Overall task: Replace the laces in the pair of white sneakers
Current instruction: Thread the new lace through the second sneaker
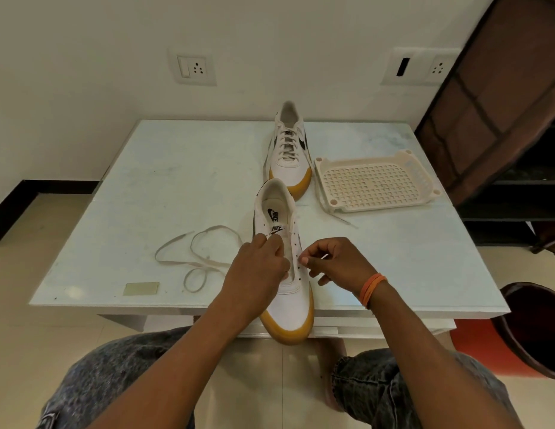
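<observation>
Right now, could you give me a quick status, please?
Both hands at near sneaker, right pinching lace tip. Far sneaker laced. Loose lace left.

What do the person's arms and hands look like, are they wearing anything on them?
Both arms are bare right up to the edge of the picture, with no sleeves showing. The left hand wears nothing: no glove, ring or watch can be seen. The right hand is also ungloved, but its wrist carries a few thin orange bands wound together.
</observation>
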Demonstrator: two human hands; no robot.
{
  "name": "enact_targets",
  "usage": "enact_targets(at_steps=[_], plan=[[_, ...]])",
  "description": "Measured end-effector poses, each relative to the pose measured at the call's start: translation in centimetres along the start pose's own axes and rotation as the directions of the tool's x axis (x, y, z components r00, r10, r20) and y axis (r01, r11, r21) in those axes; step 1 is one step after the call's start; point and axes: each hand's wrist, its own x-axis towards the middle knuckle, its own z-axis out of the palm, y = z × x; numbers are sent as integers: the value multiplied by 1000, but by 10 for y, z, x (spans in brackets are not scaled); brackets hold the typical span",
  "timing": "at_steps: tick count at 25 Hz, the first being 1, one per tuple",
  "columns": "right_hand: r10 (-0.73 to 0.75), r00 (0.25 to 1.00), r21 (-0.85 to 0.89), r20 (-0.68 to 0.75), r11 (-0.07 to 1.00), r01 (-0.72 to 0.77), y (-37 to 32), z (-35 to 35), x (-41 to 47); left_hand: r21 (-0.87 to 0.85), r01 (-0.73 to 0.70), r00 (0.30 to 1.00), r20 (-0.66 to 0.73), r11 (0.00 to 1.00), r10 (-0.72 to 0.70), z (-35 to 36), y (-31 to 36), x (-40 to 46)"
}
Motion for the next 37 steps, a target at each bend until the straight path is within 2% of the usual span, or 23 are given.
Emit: enact_targets(at_steps=[2,5,6,8,12,16,20,23,27,29,31,33,35,37], plan=[[-34,999,-50,25,998,36,1,2,-9,-80,19,1000,-23,997,-21,-4,9,1],[-37,999,-48,11,998,37,2,-1,-16,-330,156,987,84,931,-136,-5,16,-2],[-27,1000,-51,12,998,28,2,-1,-18,-330,174,983,113,928,-144,-3,15,-3],[-3,1000,-63,24,998,4,2,0,-20,-221,182,976,158,958,-149,-1,11,-4],[13,999,-91,41,996,-9,1,3,-21,50,33,990,138,998,-39,2,16,-9],[20,999,-80,35,997,-17,3,5,-21,183,20,987,152,983,-49,3,22,-1],[15,1000,-82,26,997,-13,3,8,-20,192,73,983,151,979,-103,1,28,-1],[23,1000,-98,15,995,-21,5,9,-18,103,98,983,142,990,-112,4,25,3],[29,999,-123,24,992,-26,6,9,-18,-196,126,970,231,973,-79,10,2,14],[29,999,-124,31,992,-25,6,8,-17,-399,208,963,241,893,-117,10,-3,15],[32,999,-96,40,995,-28,6,6,-15,-529,291,953,234,797,-193,10,-2,14],[42,998,-77,43,996,-39,6,6,-15,-613,348,937,236,709,-256,10,-1,12],[54,997,-61,51,997,-50,6,5,-14,-680,405,914,309,611,-263,7,-3,12],[53,997,-54,59,997,-50,6,5,-14,-695,418,907,353,586,-228,7,-8,12]])
